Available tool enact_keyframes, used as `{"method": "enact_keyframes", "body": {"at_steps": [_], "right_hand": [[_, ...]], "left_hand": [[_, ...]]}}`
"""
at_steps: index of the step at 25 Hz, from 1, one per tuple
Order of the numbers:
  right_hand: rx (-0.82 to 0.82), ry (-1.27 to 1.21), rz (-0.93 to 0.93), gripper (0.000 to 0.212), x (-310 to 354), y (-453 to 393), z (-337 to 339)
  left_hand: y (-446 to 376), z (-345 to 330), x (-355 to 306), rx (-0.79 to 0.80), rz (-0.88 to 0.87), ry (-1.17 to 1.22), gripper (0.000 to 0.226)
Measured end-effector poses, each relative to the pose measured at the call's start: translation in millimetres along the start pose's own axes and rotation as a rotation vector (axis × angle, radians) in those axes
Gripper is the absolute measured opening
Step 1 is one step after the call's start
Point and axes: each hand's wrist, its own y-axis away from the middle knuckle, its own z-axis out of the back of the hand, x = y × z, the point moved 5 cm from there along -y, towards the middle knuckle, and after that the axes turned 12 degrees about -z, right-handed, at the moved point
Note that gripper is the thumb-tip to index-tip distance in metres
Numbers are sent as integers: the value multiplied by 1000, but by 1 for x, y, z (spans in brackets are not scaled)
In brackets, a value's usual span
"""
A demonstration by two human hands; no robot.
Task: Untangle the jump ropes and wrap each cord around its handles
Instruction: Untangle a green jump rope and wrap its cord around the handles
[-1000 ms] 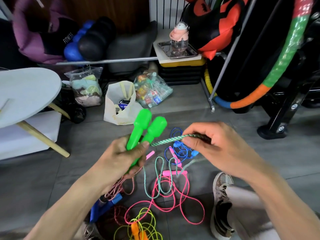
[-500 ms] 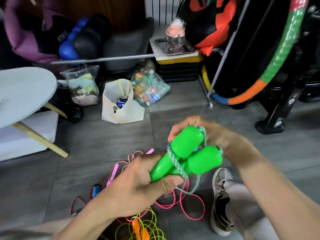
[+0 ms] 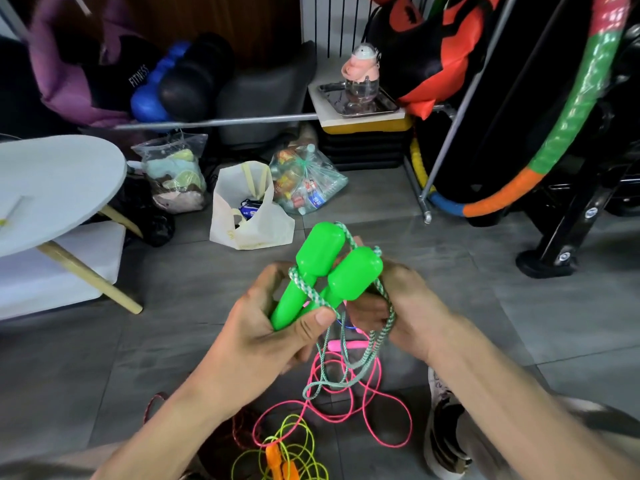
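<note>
Green plastic handles (image 3: 325, 275) sit side by side in my left hand (image 3: 273, 337), my thumb clamping a diagonal turn of the green-and-white braided cord (image 3: 377, 337) against them. A second ago the cord ran straight out from the handles to my right hand (image 3: 405, 306); now it loops over the tops and down behind, so the first wraps are on. My right hand is curled around the slack just behind the handles, feeding it. A long loop of cord hangs down to the floor (image 3: 485, 323), so I judge this rope only partly wound. Below lie the pink rope (image 3: 377, 403) and the yellow rope with orange handles (image 3: 280, 459), both unwrapped.
</note>
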Motion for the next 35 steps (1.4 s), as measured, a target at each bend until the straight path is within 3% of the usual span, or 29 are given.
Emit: {"method": "enact_keyframes", "body": {"at_steps": [3,6,11,14,18,20,23,29,33,35], "right_hand": [[4,-65,91,48,-5,-2,-5],[40,-70,267,15,-5,2,-10],[-287,526,580,28,6,6,-6],[-418,786,698,23,2,3,-12],[-170,338,483,19,0,-4,-12],[-194,211,401,15,-3,-10,-4],[-247,144,339,25,-9,-17,5],[-83,20,315,48,-15,-18,-3],[37,-80,341,38,-15,-17,-12],[88,-82,348,60,-18,-18,-16]], "left_hand": [[-4,-1,2,-82,51,136,28],[-8,6,-1,-110,60,166,28],[-6,1,1,-70,72,187,25],[-6,-5,5,-31,88,214,25],[-7,-1,-1,-11,56,197,36],[-7,-2,-2,9,52,137,34],[-7,-3,0,46,68,83,21],[-5,-3,-1,110,99,128,19],[-4,-6,-2,151,122,169,20],[-5,-9,-2,162,126,180,19]]}}
